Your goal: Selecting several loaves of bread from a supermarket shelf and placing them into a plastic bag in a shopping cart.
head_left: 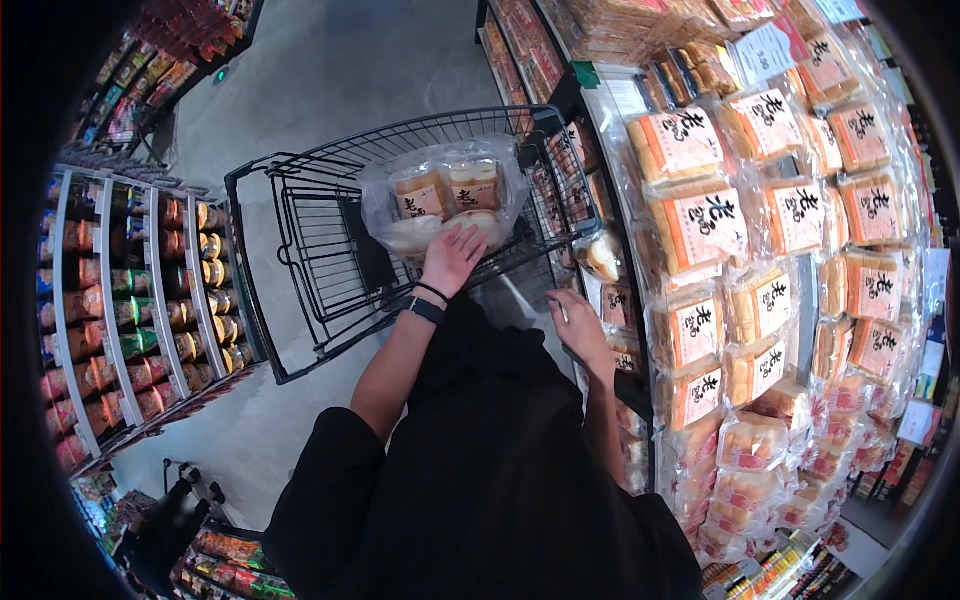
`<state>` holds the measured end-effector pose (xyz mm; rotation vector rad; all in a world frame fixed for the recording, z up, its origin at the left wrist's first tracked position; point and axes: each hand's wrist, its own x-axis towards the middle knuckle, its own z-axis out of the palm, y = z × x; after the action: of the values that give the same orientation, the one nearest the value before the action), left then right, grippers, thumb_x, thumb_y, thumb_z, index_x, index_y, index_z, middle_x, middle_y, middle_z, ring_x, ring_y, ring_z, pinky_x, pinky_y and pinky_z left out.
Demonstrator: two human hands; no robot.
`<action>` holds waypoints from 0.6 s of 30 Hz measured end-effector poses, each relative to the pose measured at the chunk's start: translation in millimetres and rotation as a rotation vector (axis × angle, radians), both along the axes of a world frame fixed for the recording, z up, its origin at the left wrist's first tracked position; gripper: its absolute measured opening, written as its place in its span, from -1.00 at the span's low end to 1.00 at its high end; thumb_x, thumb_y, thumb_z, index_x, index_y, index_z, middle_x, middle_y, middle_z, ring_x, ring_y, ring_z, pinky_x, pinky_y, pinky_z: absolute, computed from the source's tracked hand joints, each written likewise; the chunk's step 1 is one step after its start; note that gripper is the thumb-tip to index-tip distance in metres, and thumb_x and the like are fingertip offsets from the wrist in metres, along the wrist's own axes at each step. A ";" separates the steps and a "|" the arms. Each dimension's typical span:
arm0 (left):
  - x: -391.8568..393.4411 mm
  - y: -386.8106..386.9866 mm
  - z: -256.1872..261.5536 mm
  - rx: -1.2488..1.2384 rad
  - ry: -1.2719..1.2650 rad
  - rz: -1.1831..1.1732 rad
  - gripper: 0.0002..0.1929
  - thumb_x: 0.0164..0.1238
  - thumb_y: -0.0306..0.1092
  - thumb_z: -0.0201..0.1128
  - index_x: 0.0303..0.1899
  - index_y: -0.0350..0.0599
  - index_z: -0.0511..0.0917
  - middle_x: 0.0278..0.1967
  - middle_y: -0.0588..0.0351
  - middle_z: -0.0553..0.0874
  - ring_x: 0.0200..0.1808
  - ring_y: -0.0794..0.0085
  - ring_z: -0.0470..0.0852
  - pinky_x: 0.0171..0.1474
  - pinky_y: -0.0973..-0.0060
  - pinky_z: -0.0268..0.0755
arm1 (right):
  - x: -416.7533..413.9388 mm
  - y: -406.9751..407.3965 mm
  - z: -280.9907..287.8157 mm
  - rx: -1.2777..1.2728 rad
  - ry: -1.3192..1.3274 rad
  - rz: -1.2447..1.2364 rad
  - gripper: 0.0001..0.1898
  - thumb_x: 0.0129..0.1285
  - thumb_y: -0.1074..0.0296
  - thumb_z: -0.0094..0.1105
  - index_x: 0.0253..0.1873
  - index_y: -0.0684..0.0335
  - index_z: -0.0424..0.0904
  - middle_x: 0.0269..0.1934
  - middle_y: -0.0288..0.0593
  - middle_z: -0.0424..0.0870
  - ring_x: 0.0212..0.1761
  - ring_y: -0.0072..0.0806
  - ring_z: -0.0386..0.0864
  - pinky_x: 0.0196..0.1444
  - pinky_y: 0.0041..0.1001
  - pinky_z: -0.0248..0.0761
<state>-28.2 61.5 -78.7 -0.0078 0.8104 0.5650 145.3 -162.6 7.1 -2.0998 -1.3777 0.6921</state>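
A dark wire shopping cart (322,225) stands before me, holding a large clear plastic bag (379,184). Two labelled bread packs (421,199) sit side by side in the bag's far half. Pale rounded items, seemingly buns (414,228), lie at its near side. My left hand (454,259) is at the near edge of the bag, empty, with palm turned up and fingers spread; whether it touches the plastic is unclear. A dark watch (427,309) is on that wrist. My right hand (581,322) hangs beside the bread shelf, empty, fingers loosely bent.
On the right, a display shelf carries several wrapped bread loaves (697,229) and price cards (769,51). Lower shelf tiers hold more packs (617,304). Racks of packaged cups (139,307) stand on the left. A person in dark clothing (165,532) is at the lower left.
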 end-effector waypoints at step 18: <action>-53.5 47.5 -183.5 1.070 0.694 -0.457 -0.35 0.60 -0.21 0.05 0.58 -0.18 0.05 0.41 -0.13 0.43 0.18 0.13 0.67 0.15 0.26 0.56 | -50.9 172.4 1.4 -0.040 0.130 0.270 -0.80 0.42 0.49 0.12 0.05 0.36 0.66 -0.02 0.10 0.72 0.07 0.05 0.66 0.16 -0.19 0.51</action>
<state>-81.7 108.9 -262.3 1.3849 1.0400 0.5030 94.4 9.8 8.4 -1.8791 -1.6009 0.9529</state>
